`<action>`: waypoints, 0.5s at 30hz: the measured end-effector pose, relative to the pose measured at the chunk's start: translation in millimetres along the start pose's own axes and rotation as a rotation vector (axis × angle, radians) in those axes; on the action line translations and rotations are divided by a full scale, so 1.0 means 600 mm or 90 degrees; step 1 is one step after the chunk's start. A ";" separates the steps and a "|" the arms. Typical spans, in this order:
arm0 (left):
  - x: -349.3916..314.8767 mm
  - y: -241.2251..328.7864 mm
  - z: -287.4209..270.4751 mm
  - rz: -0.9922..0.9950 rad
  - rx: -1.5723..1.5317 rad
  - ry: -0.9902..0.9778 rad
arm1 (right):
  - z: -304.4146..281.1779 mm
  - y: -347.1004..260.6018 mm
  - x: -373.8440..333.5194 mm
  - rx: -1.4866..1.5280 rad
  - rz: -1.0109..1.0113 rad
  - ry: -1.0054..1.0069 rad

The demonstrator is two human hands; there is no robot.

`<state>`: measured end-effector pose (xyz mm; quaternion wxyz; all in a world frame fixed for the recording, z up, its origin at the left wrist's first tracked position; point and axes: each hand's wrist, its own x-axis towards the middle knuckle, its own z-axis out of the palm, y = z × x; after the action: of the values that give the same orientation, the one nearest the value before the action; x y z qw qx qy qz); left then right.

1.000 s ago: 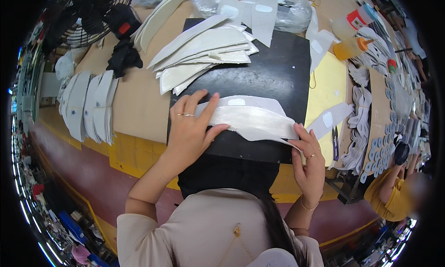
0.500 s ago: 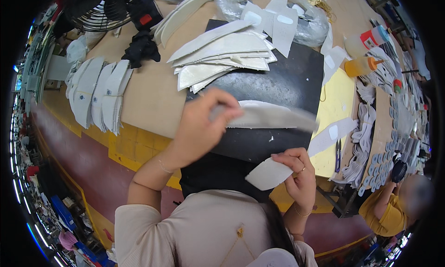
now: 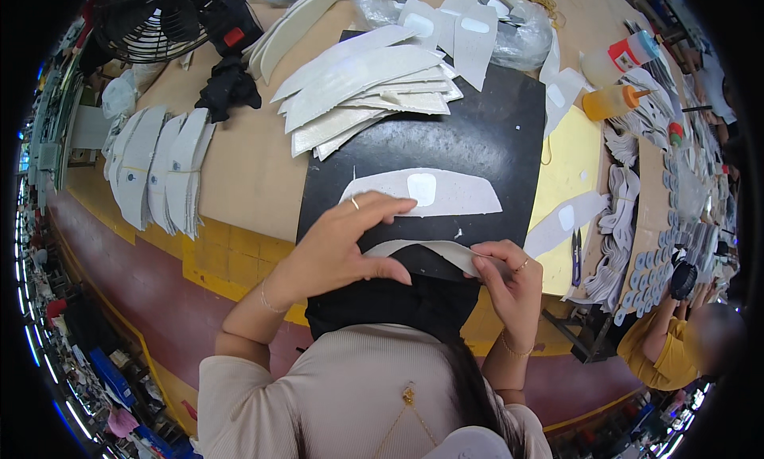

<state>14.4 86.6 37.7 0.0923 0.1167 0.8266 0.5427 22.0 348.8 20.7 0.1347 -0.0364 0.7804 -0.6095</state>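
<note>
In my right hand (image 3: 509, 284), thumb and fingers pinch one end of a thin off-white shaped fabric piece (image 3: 446, 250), which arches over the near edge of the black mat (image 3: 509, 156). Its other end lies between the spread thumb and index finger of my left hand (image 3: 338, 240); I cannot tell whether they touch it. Just beyond, another pale fabric piece (image 3: 469, 195) lies flat on the mat. A glossy white rounded patch (image 3: 422, 190) sits at its middle, with my left fingertips at the patch's lower edge.
A fanned stack of off-white pieces (image 3: 366, 89) covers the mat's far left. Tied bundles (image 3: 151, 172) stand left, below a black fan (image 3: 163, 21). On the right are an orange-filled bottle (image 3: 609, 102), a snipping tool (image 3: 576, 260) and a yellow sheet (image 3: 557, 208). Another person (image 3: 660, 351) is far right.
The blurred piece on the mat now lies flat, its white patch showing. The piece in my right hand has turned from flat-on to arched edge-on. My left hand has lowered and opened.
</note>
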 end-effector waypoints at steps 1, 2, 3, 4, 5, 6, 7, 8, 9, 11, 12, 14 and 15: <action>-0.006 -0.004 0.002 -0.047 -0.020 -0.010 | 0.002 -0.002 0.005 0.005 0.000 -0.008; -0.013 -0.012 0.002 -0.094 -0.040 -0.020 | 0.004 -0.003 0.010 0.010 0.000 -0.017; -0.017 -0.019 0.001 -0.140 -0.058 -0.028 | 0.005 -0.002 0.018 -0.028 -0.013 -0.005; -0.019 -0.025 0.000 -0.181 -0.130 0.001 | 0.004 0.001 0.026 -0.066 -0.027 0.008; -0.020 -0.032 -0.001 -0.222 -0.202 0.031 | 0.003 0.003 0.035 -0.105 -0.041 0.020; -0.021 -0.037 -0.005 -0.263 -0.273 0.059 | -0.001 0.007 0.045 -0.051 0.002 0.025; -0.019 -0.040 -0.009 -0.297 -0.323 0.091 | -0.008 0.010 0.057 0.003 0.045 0.029; -0.014 -0.041 -0.014 -0.316 -0.318 0.109 | -0.010 0.012 0.069 0.056 0.088 0.034; -0.008 -0.040 -0.017 -0.335 -0.314 0.126 | -0.009 0.012 0.082 0.093 0.066 0.047; -0.002 -0.042 -0.020 -0.353 -0.244 0.137 | -0.004 0.010 0.101 0.003 0.027 0.096; -0.001 -0.044 -0.021 -0.352 -0.179 0.134 | -0.001 0.008 0.109 -0.043 0.007 0.116; 0.002 -0.048 -0.021 -0.353 -0.094 0.129 | 0.004 0.006 0.117 -0.101 -0.016 0.137; 0.002 -0.051 -0.019 -0.358 -0.074 0.126 | 0.006 0.008 0.119 -0.122 -0.017 0.143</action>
<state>7.4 65.2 14.1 0.1644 -0.1760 0.7991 0.5508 -45.1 330.9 3.6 0.0341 0.0088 0.8447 -0.5341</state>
